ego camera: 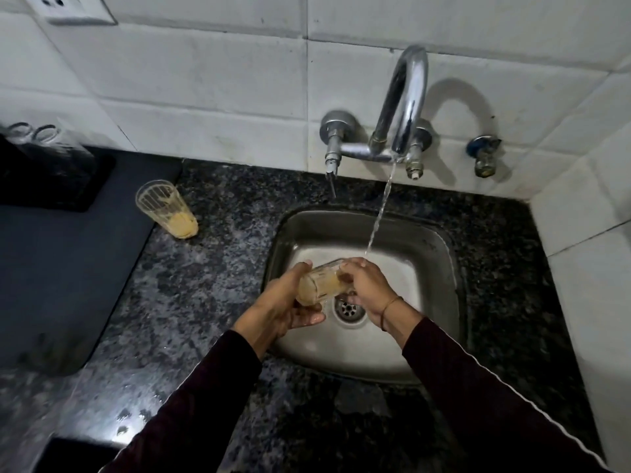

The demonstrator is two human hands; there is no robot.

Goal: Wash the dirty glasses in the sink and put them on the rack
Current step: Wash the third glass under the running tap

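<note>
Fingers of right hand (pixel 367 288) hide tilted glass's (pixel 322 283) mouth.

Both arms are in long dark maroon sleeves (pixel 211 397) that stop at the wrists. There's a thin thread bracelet (pixel 387 310) on the right wrist, hands bare otherwise.

Glossy chrome faucet (pixel 406 107), brushed steel sink (pixel 440 254), speckled polished granite counter (pixel 211 285).
</note>
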